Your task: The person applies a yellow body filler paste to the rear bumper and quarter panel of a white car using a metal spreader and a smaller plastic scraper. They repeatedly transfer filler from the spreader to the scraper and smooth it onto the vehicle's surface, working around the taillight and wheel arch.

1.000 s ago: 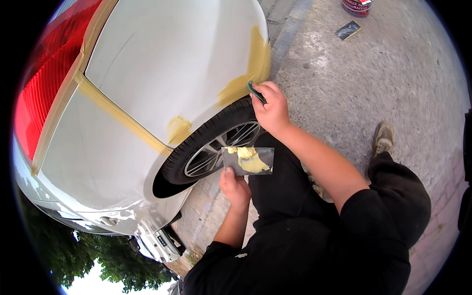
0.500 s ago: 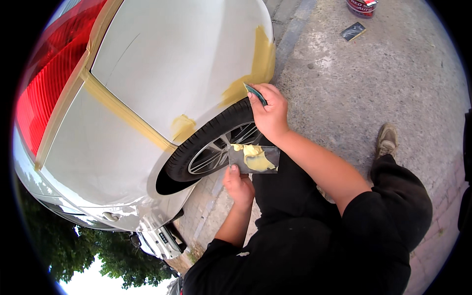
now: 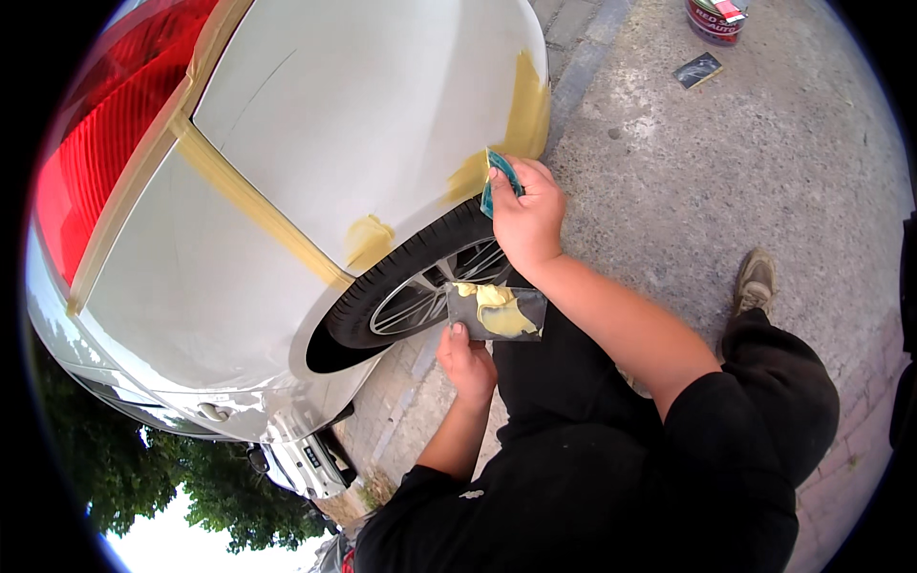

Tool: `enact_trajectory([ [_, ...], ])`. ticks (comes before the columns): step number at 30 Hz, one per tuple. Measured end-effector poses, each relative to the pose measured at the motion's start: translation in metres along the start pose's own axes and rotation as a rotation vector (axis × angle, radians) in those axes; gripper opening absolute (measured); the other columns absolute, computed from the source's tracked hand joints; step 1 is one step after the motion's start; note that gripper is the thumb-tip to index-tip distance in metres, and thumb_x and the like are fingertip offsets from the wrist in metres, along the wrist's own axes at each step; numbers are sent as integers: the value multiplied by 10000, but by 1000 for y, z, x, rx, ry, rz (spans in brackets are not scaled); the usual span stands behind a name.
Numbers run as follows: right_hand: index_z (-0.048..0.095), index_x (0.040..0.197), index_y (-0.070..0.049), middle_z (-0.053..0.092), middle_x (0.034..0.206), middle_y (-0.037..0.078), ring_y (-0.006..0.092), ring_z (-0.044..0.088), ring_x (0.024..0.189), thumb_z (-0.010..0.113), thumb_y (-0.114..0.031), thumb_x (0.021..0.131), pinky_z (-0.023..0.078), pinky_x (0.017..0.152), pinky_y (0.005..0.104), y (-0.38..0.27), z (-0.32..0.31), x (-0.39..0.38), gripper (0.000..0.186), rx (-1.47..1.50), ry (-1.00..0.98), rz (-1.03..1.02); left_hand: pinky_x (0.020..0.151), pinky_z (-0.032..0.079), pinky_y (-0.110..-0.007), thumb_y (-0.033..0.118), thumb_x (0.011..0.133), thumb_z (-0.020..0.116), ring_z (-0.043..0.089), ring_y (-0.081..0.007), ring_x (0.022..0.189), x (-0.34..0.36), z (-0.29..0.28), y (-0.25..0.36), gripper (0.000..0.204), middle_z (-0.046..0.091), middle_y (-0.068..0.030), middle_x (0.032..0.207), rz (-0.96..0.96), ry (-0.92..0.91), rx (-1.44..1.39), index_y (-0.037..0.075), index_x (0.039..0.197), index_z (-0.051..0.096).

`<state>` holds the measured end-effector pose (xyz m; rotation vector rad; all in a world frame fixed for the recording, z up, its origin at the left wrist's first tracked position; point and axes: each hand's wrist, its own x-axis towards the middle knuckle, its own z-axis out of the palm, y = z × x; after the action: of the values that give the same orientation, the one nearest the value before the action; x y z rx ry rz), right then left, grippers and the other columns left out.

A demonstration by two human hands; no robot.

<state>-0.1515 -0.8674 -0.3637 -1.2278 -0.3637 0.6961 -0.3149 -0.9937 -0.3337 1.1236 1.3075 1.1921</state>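
Observation:
My right hand (image 3: pixel 531 210) pinches a teal putty spreader (image 3: pixel 501 178), held up beside the car's bumper above the wheel arch. Its upper edge meets the yellow body filler (image 3: pixel 468 178) in the picture; I cannot tell if it touches. More filler runs along the bumper's edge, and a separate patch of filler (image 3: pixel 369 241) sits near the wheel arch. In my left hand (image 3: pixel 466 361) is a dark flat mixing board (image 3: pixel 525 298), gripped at its near edge with the thumb on top. A heap of yellow putty (image 3: pixel 495 307) lies on the board, partly smeared out.
The white car (image 3: pixel 239 315) fills the left side, with a red tail light (image 3: pixel 124 134) edged by masking tape (image 3: pixel 143 199). Its wheel (image 3: pixel 435 286) is close to both hands. A tin (image 3: pixel 714 23) and a small dark rectangular board (image 3: pixel 698 70) are on the concrete ground at far right.
My right hand has turned the spreader more upright, so more of its teal face shows. The car has shifted slightly right in view. My left hand keeps its hold on the mixing board.

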Motion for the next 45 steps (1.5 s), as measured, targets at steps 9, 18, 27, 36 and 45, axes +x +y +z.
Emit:
enact_trajectory([
  [9,689,1070,6,690,993,123,251,659,906,653,-88,920,504,833,318,16,-25,-7,181,64,-38,3,950,486,-368,232,1020,449,633,-234,1067,6,1,-3,339,641,-163,1170,12,-27,2,-56,1161,559],
  [18,669,1135,14,680,954,10,61,597,822,631,-71,955,497,749,225,58,-8,9,203,382,111,512,955,477,-363,234,1014,455,626,-233,1073,4,-3,-3,337,639,-156,1167,3,-1,19,-55,1151,563],
  [27,681,1097,15,681,1065,108,180,636,981,684,-22,896,499,864,285,-15,3,-53,205,334,-371,-90,958,473,-369,210,1017,431,621,-232,1076,6,-12,-18,323,636,-166,1158,-46,-25,-48,-61,1131,563],
  [36,632,1044,-29,660,948,39,119,610,821,600,-102,974,501,757,280,106,-48,14,106,467,183,652,894,515,-351,214,1010,442,652,-230,1007,11,-5,-12,318,654,-150,1120,-17,25,17,-53,1128,567],
  [45,498,1133,-36,618,1045,74,185,620,874,510,-13,985,524,762,336,123,-25,6,150,677,295,874,892,516,-349,225,1010,444,652,-234,1011,7,-22,-12,331,654,-149,1121,-32,69,41,-57,1134,565],
])
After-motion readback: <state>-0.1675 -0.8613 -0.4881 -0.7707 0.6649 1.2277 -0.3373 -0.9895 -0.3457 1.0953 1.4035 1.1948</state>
